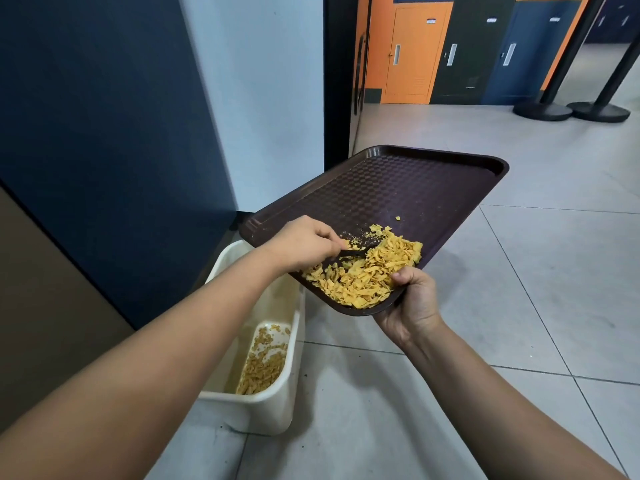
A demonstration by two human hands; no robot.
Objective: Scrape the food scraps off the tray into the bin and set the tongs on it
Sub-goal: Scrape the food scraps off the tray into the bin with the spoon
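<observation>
A dark brown tray (398, 188) is held tilted above the floor, its near corner lowest. My right hand (412, 306) grips that near corner from below, thumb on the rim. A heap of yellow food scraps (367, 275) lies at the low corner. My left hand (304, 242) holds black tongs (360, 250), whose tips rest in the scraps. A cream bin (277, 400) stands on the floor below the tray's left edge, with scraps lying at its bottom.
A dark blue wall panel (104, 133) and a white wall run along the left behind the bin. Grey floor tiles (519, 306) spread to the right. Two black stanchion bases (571, 110) stand far right, near orange and dark lockers (415, 53).
</observation>
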